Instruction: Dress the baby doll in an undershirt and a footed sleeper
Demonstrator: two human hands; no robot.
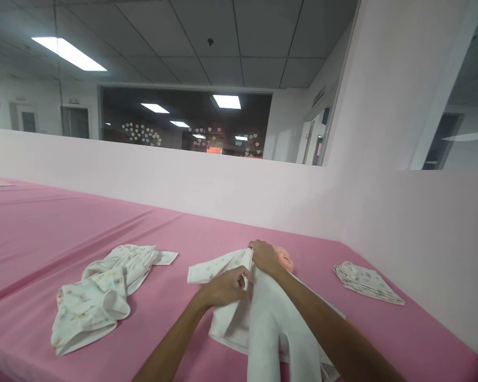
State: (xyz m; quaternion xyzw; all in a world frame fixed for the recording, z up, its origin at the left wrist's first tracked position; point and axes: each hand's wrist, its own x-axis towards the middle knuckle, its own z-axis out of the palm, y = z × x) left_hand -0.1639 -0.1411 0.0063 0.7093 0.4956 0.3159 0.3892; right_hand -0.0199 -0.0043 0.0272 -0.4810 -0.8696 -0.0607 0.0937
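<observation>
A doll with a white, padded body and legs (269, 310) lies on the pink-covered table, its peach-coloured head (283, 258) partly behind my right wrist. Beneath and around it spreads a white printed baby shirt (227, 323), one sleeve (203, 272) stretched out to the left. My left hand (229, 286) pinches a fold of the shirt beside the doll's chest. At the shoulder, my right hand (263, 254) has its fingers closed on the shirt's upper edge. My right forearm covers much of the shirt's other side.
A crumpled white printed baby garment (99, 292) lies to the left. On the right rests a folded printed cloth (368, 283). The pink table cover (175, 233) runs up to a white wall (207, 188) with windows above it.
</observation>
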